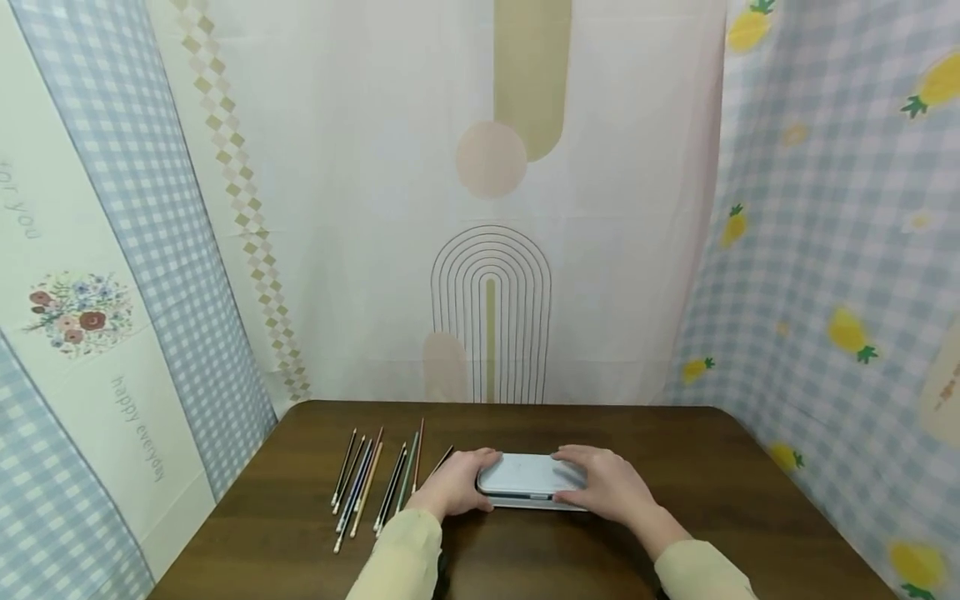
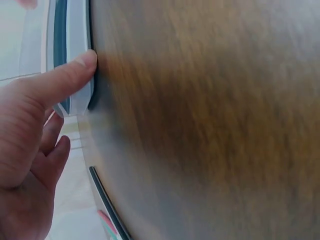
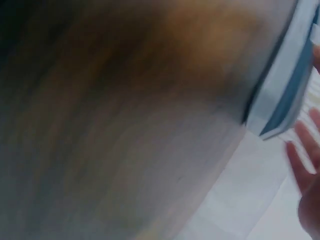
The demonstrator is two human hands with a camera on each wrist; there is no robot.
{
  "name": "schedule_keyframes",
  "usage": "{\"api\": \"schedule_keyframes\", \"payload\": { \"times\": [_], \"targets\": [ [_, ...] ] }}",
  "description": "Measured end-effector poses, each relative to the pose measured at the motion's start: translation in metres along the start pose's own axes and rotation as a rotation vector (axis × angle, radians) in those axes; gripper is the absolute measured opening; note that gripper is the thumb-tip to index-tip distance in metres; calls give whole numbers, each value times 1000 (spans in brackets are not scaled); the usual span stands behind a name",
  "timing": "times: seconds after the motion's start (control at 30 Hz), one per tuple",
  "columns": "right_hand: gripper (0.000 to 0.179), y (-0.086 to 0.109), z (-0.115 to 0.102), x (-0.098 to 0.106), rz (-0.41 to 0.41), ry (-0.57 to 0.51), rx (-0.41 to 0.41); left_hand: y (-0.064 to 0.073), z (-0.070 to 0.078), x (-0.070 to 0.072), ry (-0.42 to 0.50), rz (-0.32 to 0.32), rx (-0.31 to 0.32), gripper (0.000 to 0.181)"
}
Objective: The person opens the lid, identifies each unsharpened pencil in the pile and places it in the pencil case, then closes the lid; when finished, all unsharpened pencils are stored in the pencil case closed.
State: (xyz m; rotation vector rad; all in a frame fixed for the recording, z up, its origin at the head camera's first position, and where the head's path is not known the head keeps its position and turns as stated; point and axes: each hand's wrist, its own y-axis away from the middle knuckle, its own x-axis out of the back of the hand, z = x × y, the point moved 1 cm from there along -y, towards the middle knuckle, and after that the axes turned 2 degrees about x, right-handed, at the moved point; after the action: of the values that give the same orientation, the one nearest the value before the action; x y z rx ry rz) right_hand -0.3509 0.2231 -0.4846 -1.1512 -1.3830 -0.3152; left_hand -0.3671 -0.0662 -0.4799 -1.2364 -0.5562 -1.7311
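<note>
A pale blue, flat, rounded pencil case (image 1: 525, 473) lies lengthwise on the table between both hands. My left hand (image 1: 459, 482) grips its left end. In the left wrist view, the left thumb (image 2: 75, 75) presses the case's near side while the other fingers are partly behind it. My right hand (image 1: 609, 483) holds the right end, thumb in front and fingers over the back edge. In the right wrist view, a dark teal band shows between the pale halves of the case (image 3: 282, 85); the right hand (image 3: 311, 165) is blurred and partly out of frame.
Several slim pencils (image 1: 365, 483) in various colours lie on the brown wooden table (image 1: 555, 558), left of the case. One dark pencil (image 1: 444, 457) lies partly hidden behind the left hand. Patterned cloths (image 1: 360, 208) hang behind the table and at both sides.
</note>
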Motion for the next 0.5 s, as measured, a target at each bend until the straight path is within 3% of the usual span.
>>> {"api": "schedule_keyframes", "payload": {
  "times": [0.1,0.2,0.5],
  "targets": [
    [74,5,5,1,-48,-219,-179,1,0,-6,33,13,-13,84],
    [81,10,10,4,-63,-384,-304,1,0,-8,69,20,-24,83],
    [87,23,26,21,-131,-698,-491,-1,0,5,215,64,-50,57]
  ]
}}
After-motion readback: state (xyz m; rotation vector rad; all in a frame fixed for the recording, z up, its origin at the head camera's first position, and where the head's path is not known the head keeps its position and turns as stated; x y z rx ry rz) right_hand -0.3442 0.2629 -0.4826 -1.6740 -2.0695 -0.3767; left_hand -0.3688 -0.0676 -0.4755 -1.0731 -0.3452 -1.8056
